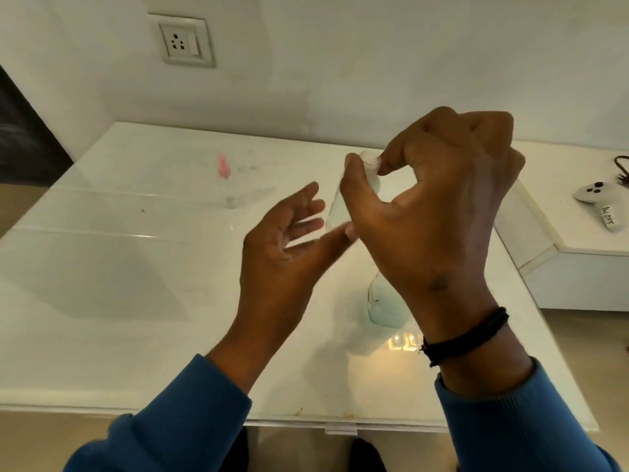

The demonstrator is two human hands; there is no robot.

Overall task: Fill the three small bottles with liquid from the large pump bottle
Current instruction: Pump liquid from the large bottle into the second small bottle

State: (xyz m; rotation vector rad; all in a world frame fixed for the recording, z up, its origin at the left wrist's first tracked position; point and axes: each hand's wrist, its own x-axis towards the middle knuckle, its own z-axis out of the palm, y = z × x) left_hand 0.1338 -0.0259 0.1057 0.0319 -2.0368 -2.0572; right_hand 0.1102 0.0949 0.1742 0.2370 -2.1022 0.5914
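A small translucent bottle (337, 209) with a white cap hangs tilted above the white glass-topped table (136, 301). My right hand (439, 206) pinches its cap end between thumb and forefinger. My left hand (286, 240) is spread palm-up just left of the bottle, fingers relaxed, with the thumb tip touching the bottle's lower end. Under my right wrist a clear bottle (384, 304) with pale bluish liquid stands on the table, its top hidden by that hand. No pump head shows.
A small pink object (223, 166) lies far back on the table. A white game controller (599, 202) and a dark cable sit on a lower white ledge to the right. A wall socket (183, 40) is behind.
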